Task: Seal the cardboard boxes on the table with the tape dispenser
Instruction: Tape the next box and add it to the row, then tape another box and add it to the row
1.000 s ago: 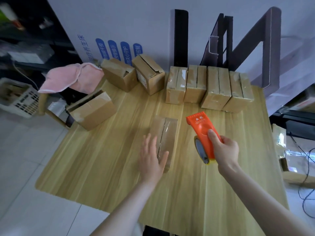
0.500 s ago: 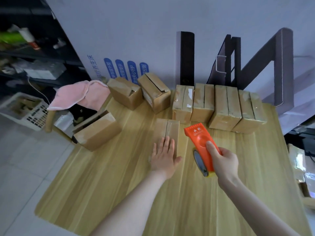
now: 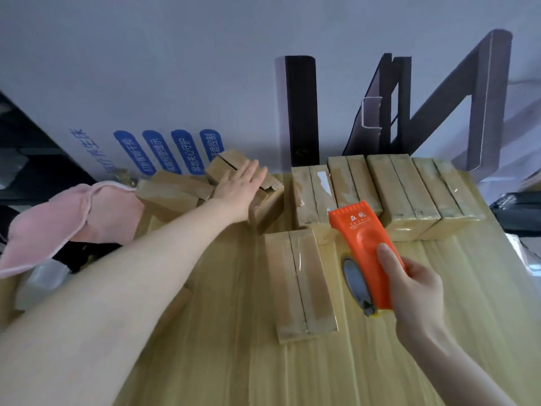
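Note:
My right hand grips the orange tape dispenser just above the wooden table, right of a taped cardboard box lying in the middle. My left hand reaches far back with straight fingers resting on an untaped box with loose flaps. Another unsealed box lies to its left. A row of several taped boxes stands along the back edge.
A pink cloth hangs off the table's left side. A white board with blue labels and dark frames stand behind the boxes. Dark equipment sits off the right edge.
My left hand left the taped middle box, which slid toward the back row, and reached to the untaped box at the back. The dispenser stayed in my right hand. The view moved forward.

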